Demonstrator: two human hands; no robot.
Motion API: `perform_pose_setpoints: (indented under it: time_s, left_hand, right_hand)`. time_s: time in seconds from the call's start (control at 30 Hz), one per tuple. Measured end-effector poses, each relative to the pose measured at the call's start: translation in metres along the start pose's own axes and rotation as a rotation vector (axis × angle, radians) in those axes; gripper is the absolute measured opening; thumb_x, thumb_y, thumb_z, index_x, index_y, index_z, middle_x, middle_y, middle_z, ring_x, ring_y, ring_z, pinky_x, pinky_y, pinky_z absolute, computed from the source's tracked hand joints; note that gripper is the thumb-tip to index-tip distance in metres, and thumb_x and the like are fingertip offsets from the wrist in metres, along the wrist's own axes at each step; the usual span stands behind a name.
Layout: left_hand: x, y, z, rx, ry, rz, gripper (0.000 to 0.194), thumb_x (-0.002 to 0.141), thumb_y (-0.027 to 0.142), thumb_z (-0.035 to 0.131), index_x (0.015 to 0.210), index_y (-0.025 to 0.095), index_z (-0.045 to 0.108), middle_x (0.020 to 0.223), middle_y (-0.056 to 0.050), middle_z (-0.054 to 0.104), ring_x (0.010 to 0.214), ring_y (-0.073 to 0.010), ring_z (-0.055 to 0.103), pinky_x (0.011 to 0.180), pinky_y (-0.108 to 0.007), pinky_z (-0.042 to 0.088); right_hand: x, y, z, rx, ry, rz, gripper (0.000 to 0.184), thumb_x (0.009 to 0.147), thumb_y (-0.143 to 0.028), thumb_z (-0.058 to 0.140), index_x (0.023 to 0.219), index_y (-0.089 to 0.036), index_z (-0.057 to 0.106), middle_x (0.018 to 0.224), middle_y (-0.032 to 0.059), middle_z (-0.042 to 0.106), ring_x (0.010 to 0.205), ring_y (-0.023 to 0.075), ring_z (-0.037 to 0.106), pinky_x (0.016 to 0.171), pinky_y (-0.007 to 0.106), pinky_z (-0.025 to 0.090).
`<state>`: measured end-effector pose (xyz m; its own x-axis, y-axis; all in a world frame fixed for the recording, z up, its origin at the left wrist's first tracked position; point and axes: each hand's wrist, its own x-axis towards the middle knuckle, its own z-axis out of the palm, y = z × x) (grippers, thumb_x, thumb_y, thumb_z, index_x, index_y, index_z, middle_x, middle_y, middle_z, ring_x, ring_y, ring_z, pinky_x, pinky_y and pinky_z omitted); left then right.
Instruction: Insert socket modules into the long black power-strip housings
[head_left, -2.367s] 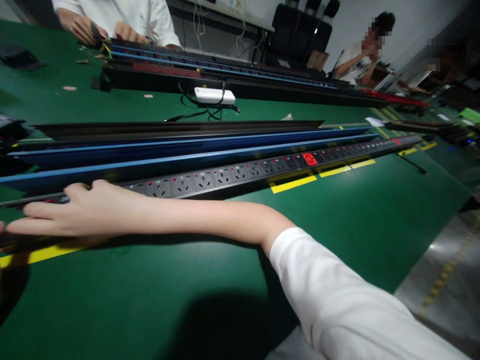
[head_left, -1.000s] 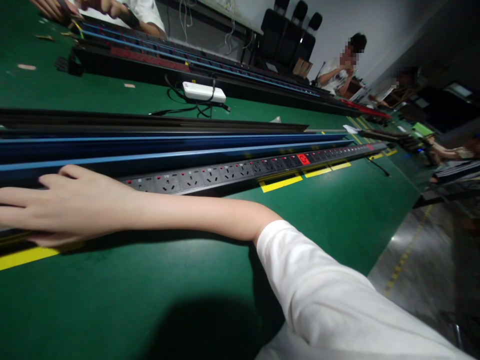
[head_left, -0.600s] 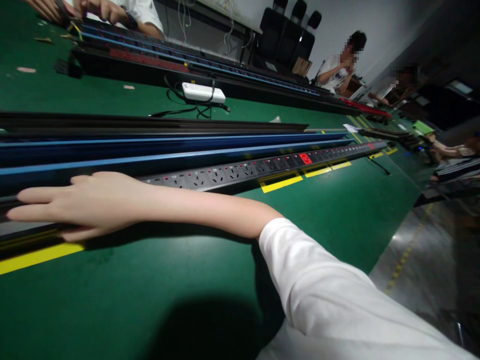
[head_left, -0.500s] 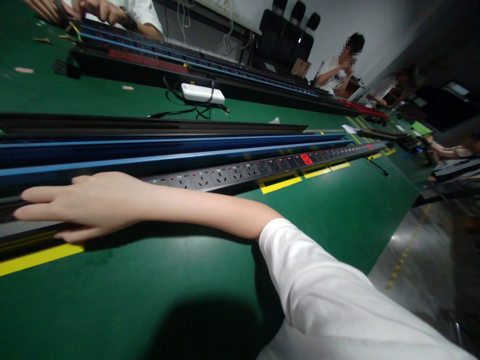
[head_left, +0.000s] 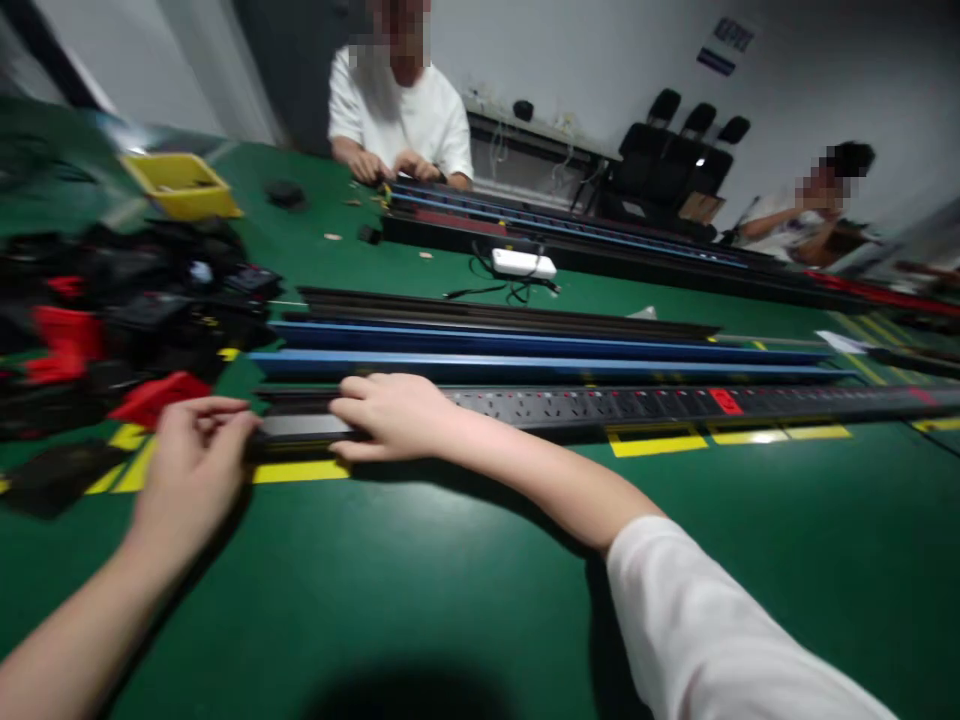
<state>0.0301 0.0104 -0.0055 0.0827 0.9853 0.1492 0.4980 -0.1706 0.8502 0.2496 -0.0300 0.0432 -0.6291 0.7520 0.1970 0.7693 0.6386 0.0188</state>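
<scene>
Socket strip (head_left: 574, 407) lying lengthwise on the green table (head_left: 435, 580), just in front of the blue rails (head_left: 525, 368). Right hand (head_left: 394, 415) half open, laid across it near the left end: fingers over the far side, thumb on the near side, holding it. Left hand (head_left: 196, 455) bunched at the very end, thumb and fingertips nearly meeting; can't tell whether they pinch anything. Red part (head_left: 163, 398) just behind that hand. My view: steady pressure from the right, light fingertip work at the end, strip square to the yellow tape (head_left: 300, 471).
</scene>
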Motion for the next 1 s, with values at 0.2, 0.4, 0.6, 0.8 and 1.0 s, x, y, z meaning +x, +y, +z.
perform_pose_setpoints:
  time_s: [0.2, 0.4, 0.6, 0.8, 1.0]
  left_hand:
    - [0.001, -0.001, -0.033, 0.039, 0.043, 0.025, 0.031, 0.085, 0.049, 0.058, 0.104, 0.025, 0.054, 0.101, -0.003, 0.065, 0.093, -0.024, 0.064, 0.081, -0.039, 0.052]
    - [0.042, -0.012, -0.112, 0.429, 0.206, 0.234, 0.025, 0.091, 0.042, 0.051, 0.106, 0.024, 0.058, 0.106, -0.006, 0.067, 0.102, -0.0275, 0.061, 0.091, -0.043, 0.049]
    - [0.15, -0.036, -0.16, 0.693, 0.232, 0.333, 0.038, 0.095, 0.037, 0.041, 0.119, 0.017, 0.06, 0.124, -0.012, 0.064, 0.12, -0.0276, 0.055, 0.109, -0.044, 0.04]
    - [0.266, -0.016, -0.121, 0.754, 0.152, 0.191, 0.052, 0.094, 0.045, 0.039, 0.136, 0.019, 0.055, 0.137, -0.014, 0.06, 0.128, -0.029, 0.055, 0.109, -0.042, 0.042]
    - [0.351, 0.006, -0.05, 0.987, -0.179, 0.214, 0.059, 0.093, 0.054, 0.039, 0.145, 0.028, 0.049, 0.148, -0.014, 0.051, 0.135, -0.0339, 0.05, 0.111, -0.047, 0.039]
  right_hand:
    - [0.0, -0.001, -0.005, 0.131, 0.161, 0.003, 0.033, 0.098, -0.048, 0.052, 0.112, -0.019, 0.06, 0.128, 0.0115, 0.061, 0.106, 0.0235, 0.061, 0.088, 0.037, 0.048]
    - [0.03, -0.013, -0.031, 0.209, 0.142, 0.166, 0.044, 0.095, -0.047, 0.056, 0.126, -0.016, 0.054, 0.139, 0.0162, 0.053, 0.11, 0.0258, 0.061, 0.092, 0.041, 0.051]
    - [0.162, 0.01, -0.034, 0.23, 0.09, 0.291, 0.057, 0.092, -0.055, 0.059, 0.129, -0.011, 0.052, 0.131, 0.0154, 0.058, 0.118, 0.0262, 0.059, 0.102, 0.038, 0.048]
    - [0.261, 0.054, 0.014, 0.221, 0.132, 0.673, 0.053, 0.1, -0.045, 0.047, 0.13, -0.001, 0.049, 0.135, 0.0267, 0.055, 0.124, 0.0344, 0.057, 0.102, 0.046, 0.048]
    - [0.257, 0.076, 0.051, 0.257, 0.07, 0.817, 0.044, 0.098, -0.041, 0.05, 0.127, -0.008, 0.055, 0.129, 0.0241, 0.061, 0.116, 0.0344, 0.065, 0.095, 0.046, 0.052]
